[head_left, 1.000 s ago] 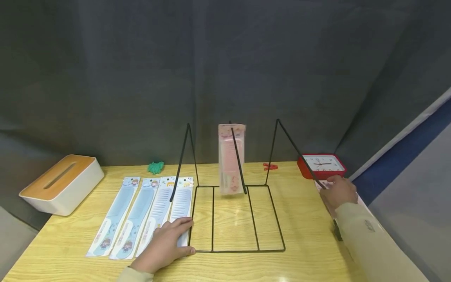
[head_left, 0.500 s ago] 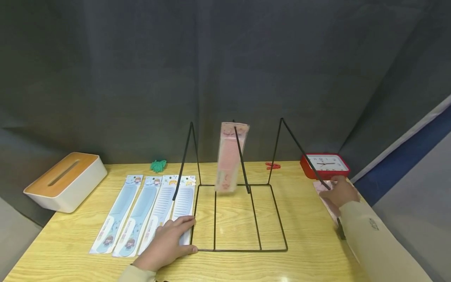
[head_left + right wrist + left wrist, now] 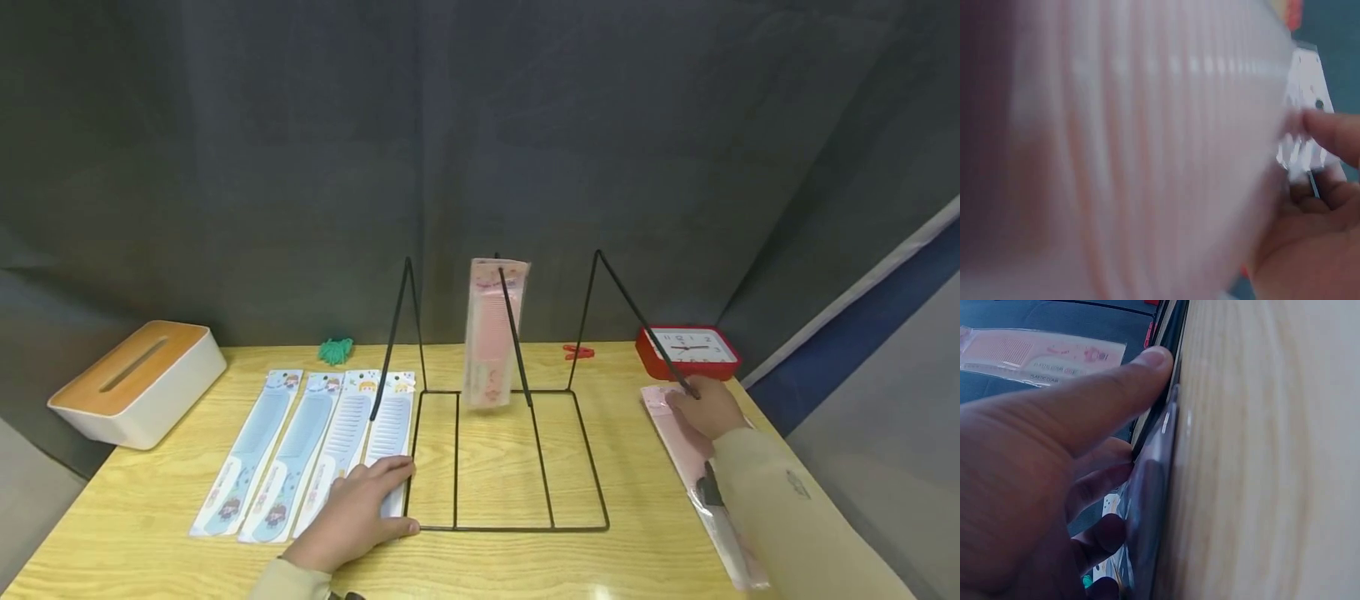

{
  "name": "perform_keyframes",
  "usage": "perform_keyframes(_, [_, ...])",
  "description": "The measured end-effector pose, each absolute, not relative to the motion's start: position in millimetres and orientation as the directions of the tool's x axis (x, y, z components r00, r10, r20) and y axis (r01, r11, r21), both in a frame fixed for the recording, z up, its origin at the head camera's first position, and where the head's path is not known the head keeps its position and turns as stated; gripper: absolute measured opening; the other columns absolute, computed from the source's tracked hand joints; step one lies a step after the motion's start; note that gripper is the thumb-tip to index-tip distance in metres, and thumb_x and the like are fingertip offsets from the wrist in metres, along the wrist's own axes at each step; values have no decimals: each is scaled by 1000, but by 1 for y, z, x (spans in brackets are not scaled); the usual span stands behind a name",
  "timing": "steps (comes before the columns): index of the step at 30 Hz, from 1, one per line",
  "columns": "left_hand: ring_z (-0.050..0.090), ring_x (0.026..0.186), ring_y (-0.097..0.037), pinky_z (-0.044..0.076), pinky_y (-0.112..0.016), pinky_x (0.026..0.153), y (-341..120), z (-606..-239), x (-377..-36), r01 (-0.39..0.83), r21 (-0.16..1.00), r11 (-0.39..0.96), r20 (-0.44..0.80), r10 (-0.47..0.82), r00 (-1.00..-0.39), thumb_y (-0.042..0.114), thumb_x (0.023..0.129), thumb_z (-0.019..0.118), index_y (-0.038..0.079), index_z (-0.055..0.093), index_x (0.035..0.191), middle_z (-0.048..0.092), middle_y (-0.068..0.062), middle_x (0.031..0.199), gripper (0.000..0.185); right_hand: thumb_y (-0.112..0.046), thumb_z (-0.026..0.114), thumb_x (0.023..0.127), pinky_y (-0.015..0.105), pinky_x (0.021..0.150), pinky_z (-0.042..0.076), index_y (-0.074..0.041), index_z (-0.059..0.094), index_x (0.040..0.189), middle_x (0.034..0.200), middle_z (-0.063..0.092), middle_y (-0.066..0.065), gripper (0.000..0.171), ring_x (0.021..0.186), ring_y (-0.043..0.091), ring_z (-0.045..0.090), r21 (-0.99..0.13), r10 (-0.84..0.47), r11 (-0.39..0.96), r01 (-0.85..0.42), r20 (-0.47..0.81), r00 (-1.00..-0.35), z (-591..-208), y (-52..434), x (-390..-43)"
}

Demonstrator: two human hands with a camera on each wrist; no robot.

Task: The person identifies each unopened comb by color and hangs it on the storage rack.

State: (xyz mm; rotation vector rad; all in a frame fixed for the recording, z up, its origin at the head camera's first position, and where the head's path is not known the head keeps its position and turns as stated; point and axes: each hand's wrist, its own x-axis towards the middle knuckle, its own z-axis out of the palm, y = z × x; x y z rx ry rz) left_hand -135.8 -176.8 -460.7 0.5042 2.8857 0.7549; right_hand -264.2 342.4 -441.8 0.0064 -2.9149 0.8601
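Note:
My right hand [image 3: 705, 406] pinches a pink comb in clear packaging [image 3: 681, 440] near its top end, right of the black wire rack [image 3: 517, 529]. In the right wrist view, its blurred ridged surface [image 3: 1147, 137] fills much of the picture. My left hand [image 3: 352, 512] rests at the rack's front left corner, thumb by the front bar and forefinger by the left bar. Its other fingers lie over a packaged blue comb. A second packaged pink comb [image 3: 486, 337] hangs from the rack's middle arm.
Several packaged blue combs [image 3: 258, 442] lie side by side left of the rack. A white tissue box [image 3: 183, 375] with a wooden lid stands far left. Behind are a green string bundle [image 3: 335, 351], a red clothes peg [image 3: 578, 352] and a red clock [image 3: 690, 350].
My right hand has come left with the pink comb, which now shows more fully. The hanging comb swings slightly. The left hand keeps its place at the rack corner.

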Motion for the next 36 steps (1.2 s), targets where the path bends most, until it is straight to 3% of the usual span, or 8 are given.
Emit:
perform_keyframes(2, [48,128,-31,37,-58,90,-177,-461,-137,287,492,822,-28,345,-938,50,80,80,13,55,145,48,1,151,79,-22,60,98,41,71,40,7,61,91,81,58,15,29,78,30,51,-617,19,784,-77,147,-989,-437,331,-262])
perform_keyframes(4, [48,128,-31,37,-58,91,-178,-462,-137,288,490,823,-29,346,-938,50,80,80,13,55,145,48,1,152,79,-29,60,99,38,75,39,4,60,99,90,57,14,33,86,28,49,-713,37,699,-54,112,-993,-426,313,-258])
perform_keyframes(9, [48,128,-31,37,-60,90,-178,-463,-137,284,491,823,-44,349,-936,51,80,80,15,55,145,47,2,152,79,-45,60,100,31,81,40,-4,50,118,111,47,9,45,103,23,44,-882,25,465,79,-76,-997,-378,250,-229])
perform_keyframes(12, [48,129,-32,37,-60,90,-179,-464,-137,288,488,824,-37,349,-936,51,80,80,15,55,145,47,2,152,79,-39,62,100,27,74,44,-2,52,116,106,52,10,41,95,21,49,-907,-46,418,-43,26,-999,-350,215,-203])
perform_keyframes(20, [48,129,-32,37,-60,90,-180,-465,-138,294,485,823,-30,352,-935,52,80,79,15,54,146,47,2,152,80,-4,69,94,24,65,51,1,66,100,95,69,7,8,78,14,61,-870,-210,218,-443,401,-892,-308,151,-137])
perform_keyframes(23, [48,129,-32,38,-60,90,-180,-464,-138,292,485,824,-31,350,-936,52,80,79,15,54,146,47,2,152,80,7,68,91,25,62,52,1,66,98,92,70,6,9,75,13,61,-836,-252,128,-533,493,-833,-300,139,-121])
perform_keyframes(29, [49,127,-31,38,-59,90,-179,-462,-138,288,483,827,-30,344,-938,51,80,80,15,54,146,47,2,152,79,15,65,88,26,60,52,3,66,99,93,69,5,17,76,14,61,-794,-259,1,-608,587,-767,-294,128,-109])
perform_keyframes(36, [49,129,-31,38,-59,90,-178,-464,-137,293,482,826,-17,343,-939,51,80,80,14,55,145,48,2,151,79,15,65,89,24,64,51,4,66,99,93,68,5,15,77,14,60,-805,-209,8,-593,579,-788,-291,125,-108])
